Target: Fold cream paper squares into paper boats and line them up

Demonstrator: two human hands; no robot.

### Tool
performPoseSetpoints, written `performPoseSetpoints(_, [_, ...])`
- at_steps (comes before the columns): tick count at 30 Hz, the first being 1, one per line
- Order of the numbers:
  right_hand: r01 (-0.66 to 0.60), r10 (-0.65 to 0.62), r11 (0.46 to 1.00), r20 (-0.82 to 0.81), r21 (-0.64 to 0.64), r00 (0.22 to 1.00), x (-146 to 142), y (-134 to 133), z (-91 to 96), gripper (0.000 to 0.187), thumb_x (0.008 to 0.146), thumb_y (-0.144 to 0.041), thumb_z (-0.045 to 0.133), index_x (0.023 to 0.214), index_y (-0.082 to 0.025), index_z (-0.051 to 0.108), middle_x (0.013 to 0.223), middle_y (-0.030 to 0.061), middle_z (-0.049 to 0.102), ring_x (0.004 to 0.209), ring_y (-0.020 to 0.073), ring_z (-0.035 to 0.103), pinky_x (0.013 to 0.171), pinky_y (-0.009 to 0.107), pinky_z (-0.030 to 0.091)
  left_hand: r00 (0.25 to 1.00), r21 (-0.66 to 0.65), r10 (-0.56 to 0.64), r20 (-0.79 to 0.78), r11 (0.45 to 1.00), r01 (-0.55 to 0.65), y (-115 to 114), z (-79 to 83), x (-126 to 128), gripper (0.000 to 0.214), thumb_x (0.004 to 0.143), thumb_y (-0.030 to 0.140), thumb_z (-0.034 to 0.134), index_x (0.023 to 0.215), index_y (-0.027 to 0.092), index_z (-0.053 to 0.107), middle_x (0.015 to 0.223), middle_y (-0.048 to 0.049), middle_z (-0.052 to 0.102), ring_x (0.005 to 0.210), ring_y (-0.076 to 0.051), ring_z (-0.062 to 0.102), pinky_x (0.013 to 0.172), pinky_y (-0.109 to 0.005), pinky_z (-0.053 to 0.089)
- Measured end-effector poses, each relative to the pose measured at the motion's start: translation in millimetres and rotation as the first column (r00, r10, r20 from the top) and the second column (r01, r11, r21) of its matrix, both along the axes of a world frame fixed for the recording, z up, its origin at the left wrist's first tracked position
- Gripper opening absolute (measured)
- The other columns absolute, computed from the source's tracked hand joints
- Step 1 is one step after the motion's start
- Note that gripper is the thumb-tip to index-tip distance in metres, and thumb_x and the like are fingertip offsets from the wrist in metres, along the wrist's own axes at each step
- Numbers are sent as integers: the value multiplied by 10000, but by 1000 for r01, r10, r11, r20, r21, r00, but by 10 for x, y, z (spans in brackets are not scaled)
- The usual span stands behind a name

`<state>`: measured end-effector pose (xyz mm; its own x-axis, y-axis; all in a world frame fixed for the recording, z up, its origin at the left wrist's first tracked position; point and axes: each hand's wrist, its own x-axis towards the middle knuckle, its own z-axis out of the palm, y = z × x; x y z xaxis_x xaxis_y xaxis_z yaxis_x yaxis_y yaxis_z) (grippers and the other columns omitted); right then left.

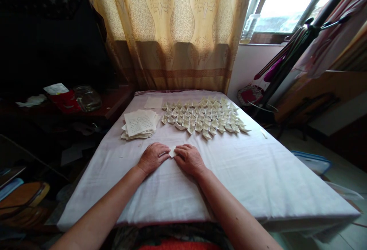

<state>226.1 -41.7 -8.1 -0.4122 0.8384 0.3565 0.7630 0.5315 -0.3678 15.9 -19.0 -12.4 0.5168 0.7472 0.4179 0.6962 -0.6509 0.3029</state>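
Note:
My left hand (153, 157) and my right hand (189, 159) rest side by side on a white cloth-covered table (252, 181). Between their fingertips lies a small folded piece of paper (172, 152), pressed down by both hands with fingers curled onto it. Beyond the hands, several folded paper pieces (204, 117) are laid out in rows. A stack of printed paper sheets (140, 124) sits at the left of the rows, and a single sheet (153, 102) lies behind the stack.
A patterned curtain (174, 32) hangs behind the table. A dark side table at left holds a glass jar (86, 98) and a red box (65, 101). A clothes stand (289, 59) and a blue-rimmed basin (311, 161) are at right.

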Motion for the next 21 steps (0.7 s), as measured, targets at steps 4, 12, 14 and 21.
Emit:
performPoseSetpoints(4, [9, -9, 1000, 2, 8, 1000, -7, 7, -27, 162, 904, -258, 650, 1036, -255, 744, 1155, 33, 727, 1049, 211, 621, 917, 340, 444, 999, 7, -19, -30, 1000, 19, 9, 34, 22, 109, 904, 296, 656, 929, 240, 746, 934, -34, 748, 893, -204, 659, 837, -345, 490])
performPoseSetpoints(12, [32, -36, 997, 58, 77, 998, -1, 18, -66, 149, 942, -286, 618, 991, -265, 758, 1082, 43, 728, 976, 199, 609, 857, 312, 446, 997, 11, -26, -77, 1000, 27, -32, 27, 68, 196, 966, 334, 563, 889, 217, 701, 901, -40, 710, 875, -208, 613, 823, -352, 448])
performPoseSetpoints(14, [50, -60, 995, 107, 85, 992, -6, 2, -34, 148, 947, -276, 611, 965, -253, 756, 1013, 46, 727, 918, 195, 600, 826, 301, 443, 997, 0, -21, -81, 1000, 21, -32, 32, 82, 205, 971, 332, 551, 885, 211, 693, 894, -45, 701, 862, -208, 607, 810, -352, 445])
performPoseSetpoints(21, [115, -131, 990, 240, 79, 962, -29, -33, 32, 106, 929, -220, 634, 911, -236, 737, 945, 37, 715, 842, 188, 585, 747, 287, 411, 998, -37, -18, -59, 999, 16, -35, 60, 86, 109, 920, 309, 641, 941, 231, 714, 934, -29, 702, 887, -196, 621, 811, -328, 459])
